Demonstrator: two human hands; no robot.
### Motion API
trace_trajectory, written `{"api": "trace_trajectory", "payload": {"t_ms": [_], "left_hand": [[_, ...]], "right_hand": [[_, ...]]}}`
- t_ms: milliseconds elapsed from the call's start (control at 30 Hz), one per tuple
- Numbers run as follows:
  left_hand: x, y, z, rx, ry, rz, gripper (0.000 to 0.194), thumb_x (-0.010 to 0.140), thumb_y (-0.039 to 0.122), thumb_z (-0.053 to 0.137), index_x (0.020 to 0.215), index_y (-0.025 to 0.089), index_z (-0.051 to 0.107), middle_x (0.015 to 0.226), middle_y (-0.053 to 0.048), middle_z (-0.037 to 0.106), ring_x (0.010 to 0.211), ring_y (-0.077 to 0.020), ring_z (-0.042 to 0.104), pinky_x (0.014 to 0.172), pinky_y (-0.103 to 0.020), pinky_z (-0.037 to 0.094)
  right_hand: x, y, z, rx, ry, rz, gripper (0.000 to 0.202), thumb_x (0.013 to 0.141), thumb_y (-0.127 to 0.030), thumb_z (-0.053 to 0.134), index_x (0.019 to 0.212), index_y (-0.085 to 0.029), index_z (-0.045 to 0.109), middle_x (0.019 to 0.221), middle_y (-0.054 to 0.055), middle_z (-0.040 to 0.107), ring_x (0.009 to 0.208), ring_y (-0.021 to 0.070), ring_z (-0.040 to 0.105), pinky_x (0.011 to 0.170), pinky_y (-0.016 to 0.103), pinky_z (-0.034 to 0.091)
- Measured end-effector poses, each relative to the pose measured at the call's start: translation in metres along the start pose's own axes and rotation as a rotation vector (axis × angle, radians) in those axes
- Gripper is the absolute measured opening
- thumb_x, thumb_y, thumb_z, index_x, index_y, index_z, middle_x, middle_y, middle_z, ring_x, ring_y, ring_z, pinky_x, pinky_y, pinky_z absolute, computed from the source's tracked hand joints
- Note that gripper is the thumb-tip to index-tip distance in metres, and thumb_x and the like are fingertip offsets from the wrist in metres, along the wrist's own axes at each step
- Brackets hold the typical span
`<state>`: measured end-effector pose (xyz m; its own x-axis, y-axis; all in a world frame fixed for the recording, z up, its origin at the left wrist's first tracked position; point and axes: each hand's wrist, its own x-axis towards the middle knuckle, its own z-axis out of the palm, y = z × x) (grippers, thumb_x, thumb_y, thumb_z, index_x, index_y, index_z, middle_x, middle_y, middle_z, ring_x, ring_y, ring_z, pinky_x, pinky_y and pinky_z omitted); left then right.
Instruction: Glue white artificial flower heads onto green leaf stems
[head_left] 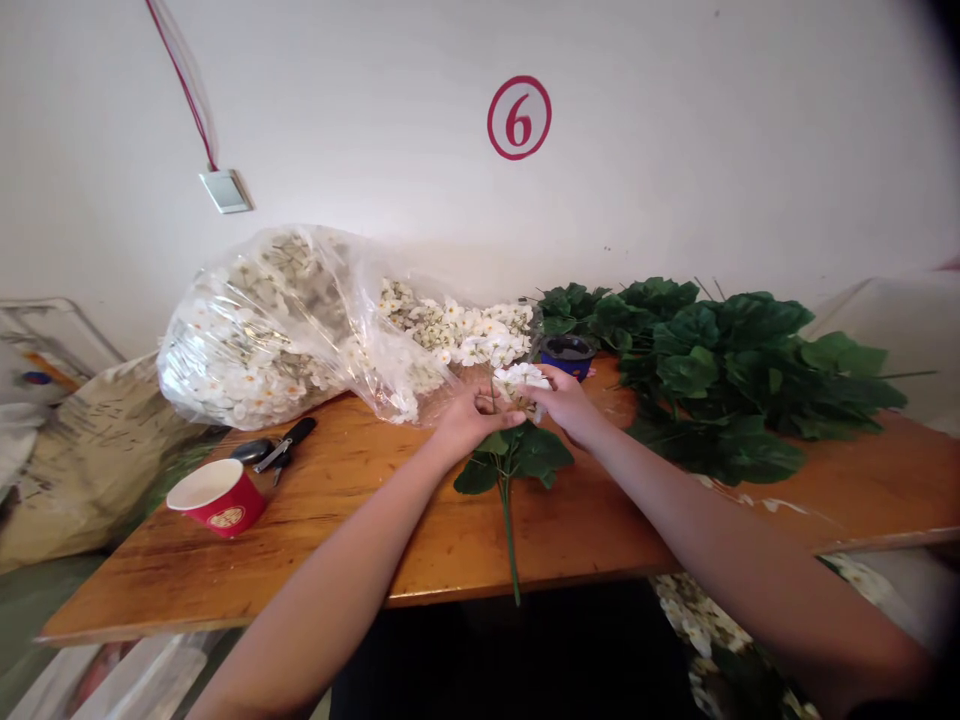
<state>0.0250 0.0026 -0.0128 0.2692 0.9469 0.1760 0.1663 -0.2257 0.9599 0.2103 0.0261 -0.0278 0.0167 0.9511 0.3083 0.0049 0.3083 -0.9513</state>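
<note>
Over the middle of the table, my left hand (474, 418) is closed around the upper part of a green artificial leaf stem (507, 520). Its leaves spread just below my fingers, and the bare stalk points toward me past the table's front edge. My right hand (566, 402) pinches a white artificial flower cluster (517, 378) at the top of the stem. Whether the flowers are joined to the stem is hidden by my fingers. Right behind my right hand stands a small dark blue bowl (568, 357) with something dark in it.
A clear plastic bag (247, 330) spills white flowers (472, 330) across the back left. Green leaf stems (720, 370) are heaped at the right. A red paper cup (225, 500) and keys with a nail clipper (276, 450) lie on the wooden table (330, 500).
</note>
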Motion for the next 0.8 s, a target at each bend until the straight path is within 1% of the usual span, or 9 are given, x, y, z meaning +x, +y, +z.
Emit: {"api": "trace_trajectory", "payload": {"t_ms": [100, 200, 300, 400, 500, 600, 633, 733, 800], "left_hand": [[-0.003, 0.0, 0.003, 0.128, -0.019, 0.035, 0.059, 0.049, 0.039, 0.088, 0.096, 0.018, 0.06, 0.067, 0.003, 0.06, 0.058, -0.0108, 0.055, 0.053, -0.022, 0.038], [-0.003, 0.001, 0.003, 0.13, -0.028, 0.011, 0.054, 0.054, 0.035, 0.085, 0.099, 0.018, 0.06, 0.062, 0.006, 0.057, 0.052, -0.0088, 0.05, 0.051, -0.022, 0.034], [-0.001, 0.004, 0.0, 0.021, -0.038, -0.028, 0.05, 0.06, 0.028, 0.081, 0.105, 0.017, 0.06, 0.059, 0.007, 0.055, 0.048, -0.007, 0.047, 0.051, -0.022, 0.033], [0.001, 0.006, -0.004, -0.154, -0.062, -0.045, 0.049, 0.061, 0.025, 0.08, 0.105, 0.015, 0.061, 0.061, 0.006, 0.058, 0.051, -0.0078, 0.052, 0.054, -0.022, 0.037], [0.003, 0.006, -0.007, -0.271, -0.107, -0.032, 0.049, 0.06, 0.023, 0.082, 0.104, 0.014, 0.063, 0.063, 0.004, 0.062, 0.057, -0.0092, 0.058, 0.06, -0.022, 0.043], [0.006, 0.005, -0.01, -0.323, -0.141, -0.021, 0.051, 0.058, 0.023, 0.084, 0.105, 0.014, 0.064, 0.065, 0.003, 0.065, 0.059, -0.0097, 0.06, 0.062, -0.023, 0.045], [0.006, 0.005, -0.01, -0.341, -0.148, -0.025, 0.052, 0.058, 0.023, 0.084, 0.106, 0.014, 0.064, 0.066, 0.003, 0.066, 0.059, -0.0102, 0.061, 0.064, -0.023, 0.046], [0.006, 0.004, -0.011, -0.387, -0.166, -0.05, 0.056, 0.057, 0.022, 0.085, 0.107, 0.013, 0.063, 0.071, 0.0, 0.07, 0.064, -0.0125, 0.065, 0.07, -0.026, 0.049], [0.005, 0.005, -0.01, -0.406, -0.181, -0.057, 0.058, 0.056, 0.022, 0.086, 0.108, 0.013, 0.063, 0.076, -0.002, 0.072, 0.068, -0.0138, 0.066, 0.073, -0.028, 0.05]], "right_hand": [[0.0, 0.002, 0.002, -0.04, -0.006, -0.016, 0.04, 0.069, -0.032, 0.074, 0.106, -0.019, 0.064, 0.102, 0.004, 0.07, 0.09, 0.0186, 0.064, 0.08, 0.029, 0.05], [-0.003, -0.001, 0.003, -0.024, -0.013, 0.013, 0.043, 0.07, -0.034, 0.075, 0.109, -0.021, 0.063, 0.101, 0.003, 0.069, 0.087, 0.0177, 0.064, 0.077, 0.028, 0.051], [-0.006, -0.008, 0.003, 0.065, -0.066, 0.109, 0.05, 0.072, -0.04, 0.074, 0.116, -0.024, 0.058, 0.104, 0.004, 0.068, 0.08, 0.0175, 0.065, 0.064, 0.026, 0.052], [-0.006, -0.011, 0.001, 0.203, -0.149, 0.216, 0.052, 0.075, -0.043, 0.071, 0.122, -0.027, 0.053, 0.107, 0.004, 0.068, 0.081, 0.0183, 0.066, 0.058, 0.026, 0.052], [-0.005, -0.009, -0.001, 0.335, -0.265, 0.28, 0.045, 0.076, -0.033, 0.068, 0.119, -0.026, 0.055, 0.106, 0.005, 0.069, 0.082, 0.0186, 0.067, 0.062, 0.027, 0.053], [-0.007, -0.01, -0.002, 0.373, -0.348, 0.297, 0.053, 0.067, -0.017, 0.072, 0.118, -0.025, 0.058, 0.108, 0.006, 0.071, 0.084, 0.0199, 0.068, 0.068, 0.03, 0.054], [-0.008, -0.011, -0.002, 0.381, -0.374, 0.288, 0.056, 0.065, -0.015, 0.073, 0.118, -0.025, 0.059, 0.109, 0.006, 0.071, 0.086, 0.0205, 0.068, 0.071, 0.031, 0.054], [-0.012, -0.014, 0.0, 0.422, -0.433, 0.253, 0.05, 0.066, -0.019, 0.076, 0.114, -0.024, 0.063, 0.111, 0.006, 0.07, 0.093, 0.0224, 0.067, 0.078, 0.033, 0.053], [-0.013, -0.013, 0.003, 0.44, -0.424, 0.229, 0.045, 0.067, -0.023, 0.078, 0.11, -0.024, 0.064, 0.11, 0.006, 0.071, 0.094, 0.0225, 0.067, 0.081, 0.034, 0.052]]}}
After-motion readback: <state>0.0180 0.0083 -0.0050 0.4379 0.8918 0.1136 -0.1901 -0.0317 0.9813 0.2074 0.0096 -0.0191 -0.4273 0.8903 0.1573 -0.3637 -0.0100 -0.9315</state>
